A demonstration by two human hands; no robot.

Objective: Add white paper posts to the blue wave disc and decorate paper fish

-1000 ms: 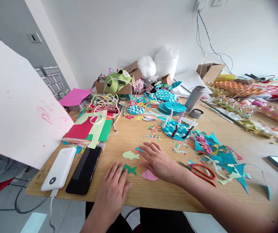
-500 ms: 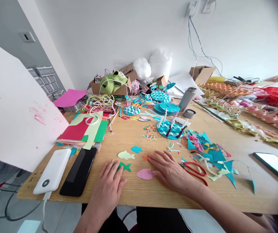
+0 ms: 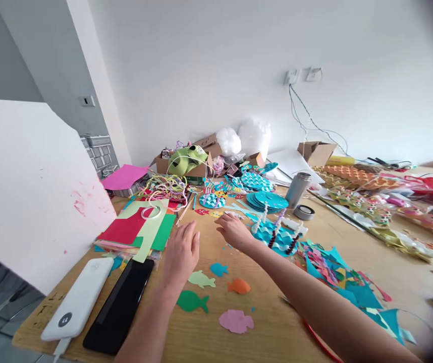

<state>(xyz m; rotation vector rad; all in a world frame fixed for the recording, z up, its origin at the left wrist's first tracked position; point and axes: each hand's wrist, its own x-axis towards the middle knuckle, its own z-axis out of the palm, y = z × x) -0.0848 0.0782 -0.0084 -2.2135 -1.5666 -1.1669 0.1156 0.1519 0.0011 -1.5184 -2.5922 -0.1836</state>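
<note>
While the left hand (image 3: 183,252) and right hand (image 3: 236,233) have parted fingers (image 3: 188,230), five paper fish (image 3: 238,286) show plain colours.

The fish (image 3: 193,301) look like matt paper, the table (image 3: 273,322) smooth wood, the phone (image 3: 121,307) glossy, the flask (image 3: 299,190) satiny metal.

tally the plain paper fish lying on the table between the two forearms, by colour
Blue fish: 1
Light green fish: 1
Dark green fish: 1
Orange fish: 1
Pink fish: 1
Total: 5
</note>
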